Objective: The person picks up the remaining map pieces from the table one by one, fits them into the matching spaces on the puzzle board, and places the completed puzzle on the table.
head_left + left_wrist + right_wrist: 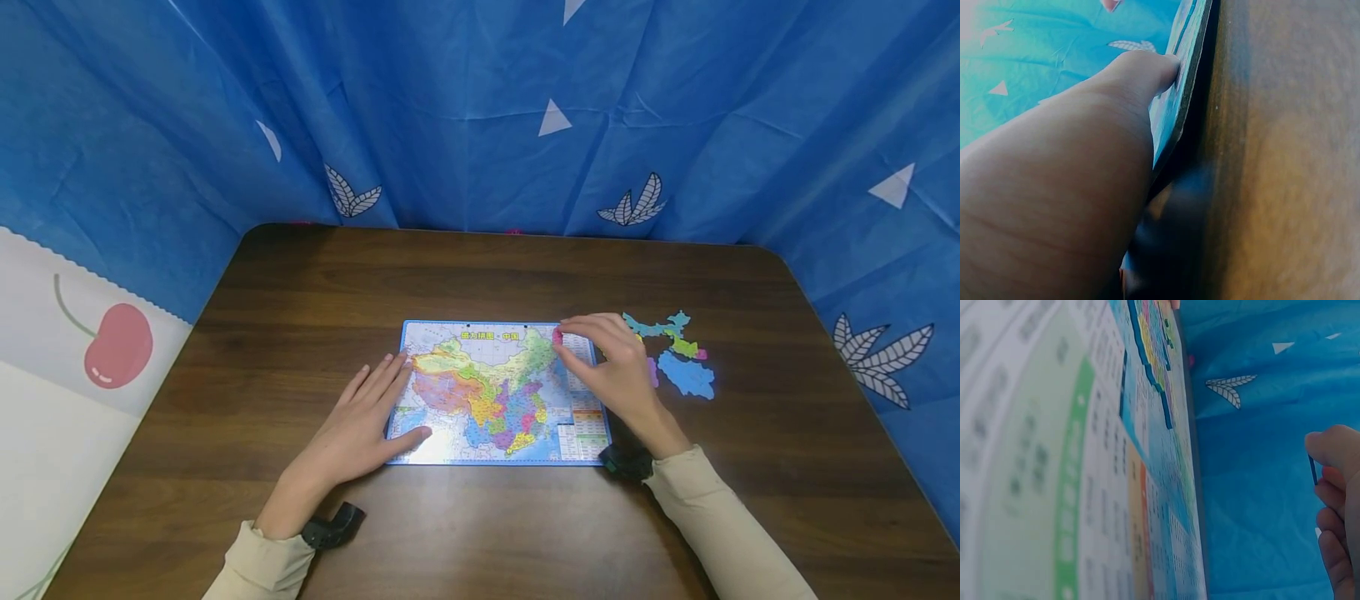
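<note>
A map puzzle board (pixel 450 450) lies on the table in the head view, its map partly filled with coloured pieces. My left hand (pixel 363 425) rests on the board's left side with fingers spread. In the left wrist view the thumb (pixel 1160 72) touches the board's face near its edge. Over the board's upper right, my right hand (pixel 618 367) pinches a small magenta puzzle piece (pixel 557 337) between thumb and fingers. The right wrist view shows this piece edge-on as a thin dark line (pixel 1312 469), apart from the board.
Loose puzzle pieces lie right of the board: a teal one (pixel 660 328), a yellow-green one (pixel 682 347), a large blue one (pixel 687 375) and small pink and purple ones, partly behind the right hand. A blue curtain (pixel 465 125) hangs behind the wooden table (pixel 487 533).
</note>
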`<state>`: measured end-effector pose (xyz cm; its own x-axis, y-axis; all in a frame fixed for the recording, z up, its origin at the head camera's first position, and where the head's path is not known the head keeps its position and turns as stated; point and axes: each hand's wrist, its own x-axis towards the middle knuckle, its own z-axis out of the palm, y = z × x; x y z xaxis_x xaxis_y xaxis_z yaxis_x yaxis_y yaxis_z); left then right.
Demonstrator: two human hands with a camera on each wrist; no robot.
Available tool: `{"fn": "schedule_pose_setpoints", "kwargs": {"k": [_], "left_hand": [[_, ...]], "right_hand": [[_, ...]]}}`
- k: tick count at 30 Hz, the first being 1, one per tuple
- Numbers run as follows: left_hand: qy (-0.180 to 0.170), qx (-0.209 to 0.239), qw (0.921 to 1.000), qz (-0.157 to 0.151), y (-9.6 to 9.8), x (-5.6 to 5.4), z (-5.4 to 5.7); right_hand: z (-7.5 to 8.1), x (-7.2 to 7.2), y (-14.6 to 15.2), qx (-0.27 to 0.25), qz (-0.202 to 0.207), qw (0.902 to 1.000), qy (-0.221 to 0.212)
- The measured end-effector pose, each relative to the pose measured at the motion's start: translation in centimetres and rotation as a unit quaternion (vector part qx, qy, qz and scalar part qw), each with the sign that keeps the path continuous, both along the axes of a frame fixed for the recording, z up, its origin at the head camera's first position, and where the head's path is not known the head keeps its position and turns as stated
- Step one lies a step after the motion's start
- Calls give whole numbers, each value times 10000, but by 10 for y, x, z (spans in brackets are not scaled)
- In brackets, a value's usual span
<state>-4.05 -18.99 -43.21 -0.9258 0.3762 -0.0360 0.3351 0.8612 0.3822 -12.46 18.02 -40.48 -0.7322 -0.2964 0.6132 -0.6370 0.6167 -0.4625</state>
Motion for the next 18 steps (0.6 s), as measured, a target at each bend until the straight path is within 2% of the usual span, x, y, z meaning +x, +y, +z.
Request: {"fn": "schedule_pose_setpoints", "kwargs": {"k": [11,18], "left_hand": [[35,-18,10000,12,0,0,-1],[12,-13,10000,25,1,0,1]], "right_hand": [[0,1,-6,-166,223,9996,-83],[-1,1,-10,-131,207,9997,-42]]}}
